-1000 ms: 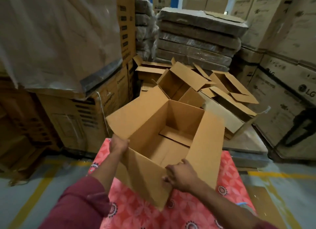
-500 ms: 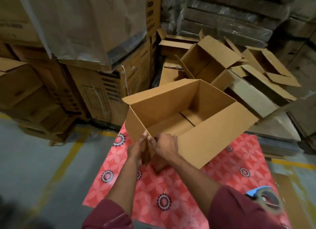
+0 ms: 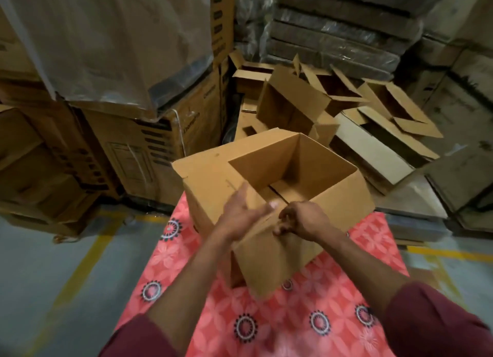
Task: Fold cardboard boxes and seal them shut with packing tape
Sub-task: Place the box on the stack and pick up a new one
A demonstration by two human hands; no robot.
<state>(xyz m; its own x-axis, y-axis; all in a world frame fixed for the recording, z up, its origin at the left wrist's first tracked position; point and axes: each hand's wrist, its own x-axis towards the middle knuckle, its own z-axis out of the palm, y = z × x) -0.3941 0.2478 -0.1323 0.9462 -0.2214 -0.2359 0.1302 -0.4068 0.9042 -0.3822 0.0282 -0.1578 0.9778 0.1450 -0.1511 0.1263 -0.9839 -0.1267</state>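
Observation:
An open brown cardboard box (image 3: pixel 333 196) stands on a red patterned mat (image 3: pixel 266 316). Its left top flap (image 3: pixel 205 167) lies folded inward over the opening, and the near flap (image 3: pixel 266 260) hangs down outside toward me. My left hand (image 3: pixel 240 215) lies with straight fingers against the box's near corner, on the folded flap. My right hand (image 3: pixel 301 219) curls its fingers round the near edge of the box, beside the left hand. No packing tape is in view.
Several open, unsealed cardboard boxes (image 3: pixel 293 103) lie piled behind the mat. Tall stacked cartons, some under plastic wrap (image 3: pixel 106 49), stand at the left, and wrapped flat bundles (image 3: pixel 341 31) at the back. A grey floor with yellow lines (image 3: pixel 80 263) surrounds the mat.
The box's left flap has been folded down over the opening. My hands have shifted slightly apart on the near corner, and the view has moved closer. The tape dispenser has left the view.

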